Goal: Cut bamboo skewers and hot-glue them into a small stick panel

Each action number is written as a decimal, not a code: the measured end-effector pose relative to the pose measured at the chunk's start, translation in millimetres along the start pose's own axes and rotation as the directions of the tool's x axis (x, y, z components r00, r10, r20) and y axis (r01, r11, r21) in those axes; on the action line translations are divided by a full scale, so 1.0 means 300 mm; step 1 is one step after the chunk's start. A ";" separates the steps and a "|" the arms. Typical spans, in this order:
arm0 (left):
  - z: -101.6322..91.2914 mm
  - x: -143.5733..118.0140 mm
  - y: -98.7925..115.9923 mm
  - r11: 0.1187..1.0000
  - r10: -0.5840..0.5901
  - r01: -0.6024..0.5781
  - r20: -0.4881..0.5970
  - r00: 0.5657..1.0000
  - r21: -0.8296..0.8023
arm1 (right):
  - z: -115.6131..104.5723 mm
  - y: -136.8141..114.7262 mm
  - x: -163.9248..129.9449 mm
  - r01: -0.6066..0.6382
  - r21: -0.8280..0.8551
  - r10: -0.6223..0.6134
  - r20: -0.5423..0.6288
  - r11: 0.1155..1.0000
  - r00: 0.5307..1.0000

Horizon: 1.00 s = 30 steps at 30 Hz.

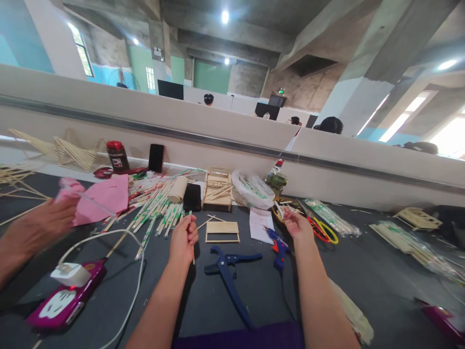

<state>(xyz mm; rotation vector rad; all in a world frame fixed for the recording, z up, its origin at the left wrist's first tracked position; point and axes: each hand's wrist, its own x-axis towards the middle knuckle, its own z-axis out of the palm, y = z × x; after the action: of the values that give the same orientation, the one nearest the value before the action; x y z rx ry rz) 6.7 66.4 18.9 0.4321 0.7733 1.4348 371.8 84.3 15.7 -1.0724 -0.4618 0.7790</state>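
Two risks. Blue-handled cutting pliers [227, 271] lying just beside left hand [183, 238], fingers curled around thin bamboo stick [191, 242]: could snag. Right hand [298, 226], fingers half open, empty, near blue glue gun [278, 245]: possibly hot.

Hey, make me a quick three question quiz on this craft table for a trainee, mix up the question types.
1. True or false: the left hand grips a thin wooden stick.
2. Which tool lies on the table between the two forearms? A) the blue cutter B) a hammer C) a paintbrush
3. Fill in: the right hand reaches toward the scissors with red and ______ handles.

Key:
1. True; the hand is closed around the stick.
2. A
3. Yellow; they lie just right of the hand, and the blue glue gun lies just left of it.
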 end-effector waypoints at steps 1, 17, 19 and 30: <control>0.000 0.002 -0.001 1.000 0.006 -0.006 0.002 1.000 -0.019 | 0.004 -0.007 -0.005 -0.024 0.008 0.024 -0.006 1.000 1.000; 0.009 0.017 -0.048 0.947 0.043 -0.058 -0.054 0.998 -0.316 | 0.301 0.181 -0.590 0.400 -0.515 0.127 0.719 0.758 0.684; 0.006 0.016 -0.060 0.979 0.049 -0.051 -0.015 0.999 -0.199 | 0.283 0.195 -0.562 0.380 -0.506 0.079 0.673 0.774 0.735; -0.068 0.048 -0.117 0.227 0.320 -0.342 0.262 0.910 0.912 | 0.174 0.251 -0.420 0.375 -0.639 0.000 0.506 0.671 0.862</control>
<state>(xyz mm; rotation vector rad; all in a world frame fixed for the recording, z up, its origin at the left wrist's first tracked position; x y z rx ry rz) 17.0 72.8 -22.6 1.6565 1.5917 1.1711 228.6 39.6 -26.8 -1.5335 -1.3813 0.6624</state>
